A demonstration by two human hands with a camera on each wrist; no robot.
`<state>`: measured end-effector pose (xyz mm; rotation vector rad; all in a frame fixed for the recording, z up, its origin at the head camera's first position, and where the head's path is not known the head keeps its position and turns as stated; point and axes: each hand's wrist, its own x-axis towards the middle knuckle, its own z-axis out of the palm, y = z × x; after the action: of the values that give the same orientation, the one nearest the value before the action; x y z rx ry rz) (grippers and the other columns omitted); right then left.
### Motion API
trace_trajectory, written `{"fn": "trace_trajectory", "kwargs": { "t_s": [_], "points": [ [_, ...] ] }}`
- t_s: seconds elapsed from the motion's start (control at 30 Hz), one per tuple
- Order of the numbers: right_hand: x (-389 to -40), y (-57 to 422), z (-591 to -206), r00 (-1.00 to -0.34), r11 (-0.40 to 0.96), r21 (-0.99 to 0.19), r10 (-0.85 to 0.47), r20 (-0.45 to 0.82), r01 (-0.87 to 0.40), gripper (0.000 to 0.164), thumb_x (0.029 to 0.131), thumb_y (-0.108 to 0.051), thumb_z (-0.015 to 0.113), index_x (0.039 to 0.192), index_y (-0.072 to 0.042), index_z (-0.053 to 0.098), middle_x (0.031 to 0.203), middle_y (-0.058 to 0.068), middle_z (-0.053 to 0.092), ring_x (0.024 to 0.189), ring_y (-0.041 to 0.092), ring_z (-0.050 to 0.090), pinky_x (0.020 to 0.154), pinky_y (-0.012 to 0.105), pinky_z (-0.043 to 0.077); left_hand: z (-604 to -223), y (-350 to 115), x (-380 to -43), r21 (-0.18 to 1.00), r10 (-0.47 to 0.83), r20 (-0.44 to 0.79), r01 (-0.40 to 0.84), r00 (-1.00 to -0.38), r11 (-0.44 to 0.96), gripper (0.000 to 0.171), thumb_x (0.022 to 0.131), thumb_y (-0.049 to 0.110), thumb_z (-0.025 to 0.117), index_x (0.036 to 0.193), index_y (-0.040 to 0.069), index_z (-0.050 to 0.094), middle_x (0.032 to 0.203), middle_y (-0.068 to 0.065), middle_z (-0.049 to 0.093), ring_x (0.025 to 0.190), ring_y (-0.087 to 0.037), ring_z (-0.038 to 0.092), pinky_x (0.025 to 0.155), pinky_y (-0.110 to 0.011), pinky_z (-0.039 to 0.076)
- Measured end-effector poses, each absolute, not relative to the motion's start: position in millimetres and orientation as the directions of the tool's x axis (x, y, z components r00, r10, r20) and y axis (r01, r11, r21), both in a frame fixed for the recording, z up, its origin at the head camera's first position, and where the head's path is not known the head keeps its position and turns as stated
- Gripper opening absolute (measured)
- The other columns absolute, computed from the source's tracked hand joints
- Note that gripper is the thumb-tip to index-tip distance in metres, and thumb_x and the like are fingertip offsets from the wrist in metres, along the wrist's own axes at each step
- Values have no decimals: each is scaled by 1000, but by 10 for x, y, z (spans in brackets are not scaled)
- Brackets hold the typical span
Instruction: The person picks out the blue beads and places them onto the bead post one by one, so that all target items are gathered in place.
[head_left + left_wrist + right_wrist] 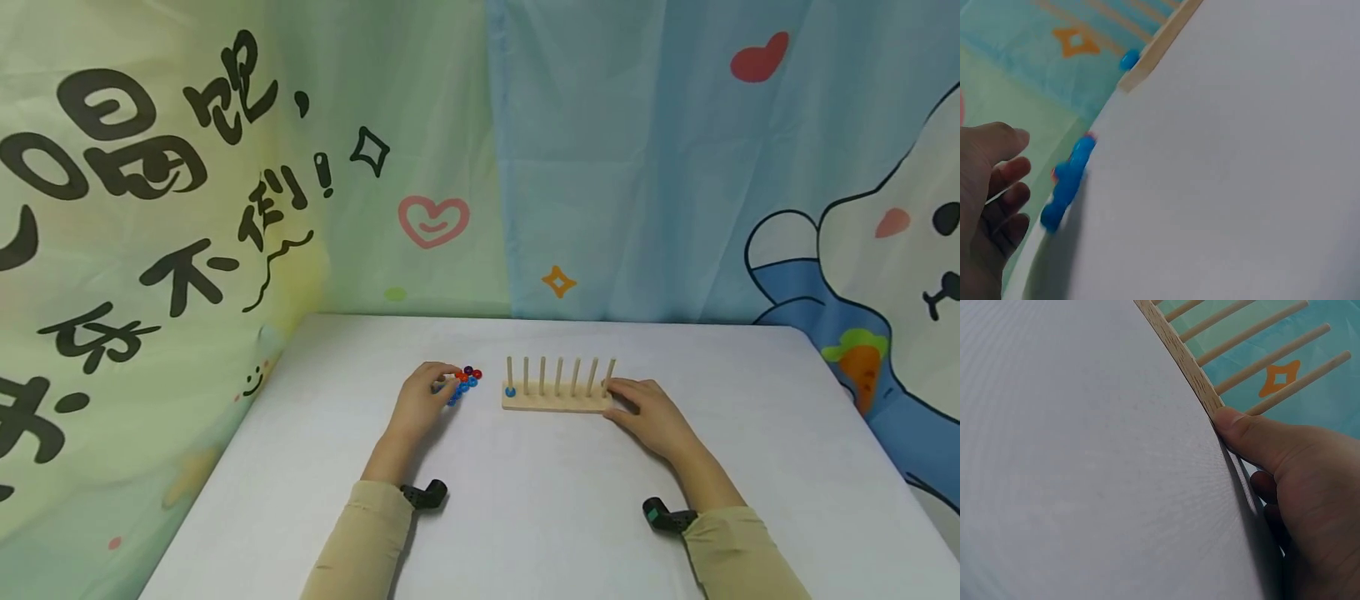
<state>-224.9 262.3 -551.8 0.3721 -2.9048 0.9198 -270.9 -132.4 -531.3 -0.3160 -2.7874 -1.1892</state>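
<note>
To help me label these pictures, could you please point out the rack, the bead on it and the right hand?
Rack (557, 402): head view, on its wooden base.
Bead (510, 392): head view, on its front.
Right hand (654, 418): head view, on its back.

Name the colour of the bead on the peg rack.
Blue; the bead shows best in the left wrist view.

White table (551, 533), far corners rounded, printed cloth hanging behind it and along the left. Left part of cloth (420, 75) yellow-green: big black characters (180, 287), pink smiling heart (432, 227). Right part (600, 125) light blue, starting at a vertical edge: red heart (760, 60), orange four-pointed star (550, 282), white cartoon animal (915, 292) with carrot (862, 367) at far right. Soft vertical folds; light diffuse, shadows on tabletop faint
</note>
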Motion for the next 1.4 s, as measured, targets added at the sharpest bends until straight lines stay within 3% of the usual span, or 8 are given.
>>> {"fn": "trace_trajectory", "kwargs": {
  "t_s": [0.17, 0.4, 0.67, 1.4],
  "points": [
    [-2257, 2626, -5529, -969, 798, -550, -204, 139, -246, 57, 93, -37, 68, 140, -7, 55, 144, 16, 53, 128, 38, 46, 108, 59, 35, -5389, -1605, -2757, 682, 129, 102, 164, -986, 713, 30, 96, 26, 65, 126, 19, 67, 126, -3, 64, 112, -22, 61, 98, -43, 51],
    [-2261, 2607, -5528, -970, 793, -558, -206, 131, -244, 59, 93, -39, 67, 140, -7, 54, 144, 17, 53, 129, 39, 45, 108, 60, 35, -5434, -1776, -2785, 624, 219, 78, 219, -973, 751, 31, 97, 25, 64, 128, 18, 66, 128, -3, 64, 119, -22, 59, 105, -42, 47],
    [-2272, 2615, -5548, -971, 795, -557, -203, 127, -239, 59, 93, -38, 67, 141, -7, 54, 144, 16, 53, 129, 39, 45, 108, 60, 34, -5413, -1774, -2809, 581, 283, 72, 271, -956, 767, 29, 96, 21, 66, 124, 17, 68, 127, -5, 63, 120, -25, 58, 104, -43, 47],
    [-2268, 2604, -5544, -970, 795, -556, -200, 136, -242, 60, 93, -41, 66, 141, -7, 53, 144, 17, 53, 129, 39, 45, 108, 61, 34, -5353, -1701, -2830, 586, 246, 52, 229, -968, 777, 19, 93, 24, 70, 111, 18, 72, 122, -5, 64, 118, -25, 58, 106, -44, 45]
  ]
}}
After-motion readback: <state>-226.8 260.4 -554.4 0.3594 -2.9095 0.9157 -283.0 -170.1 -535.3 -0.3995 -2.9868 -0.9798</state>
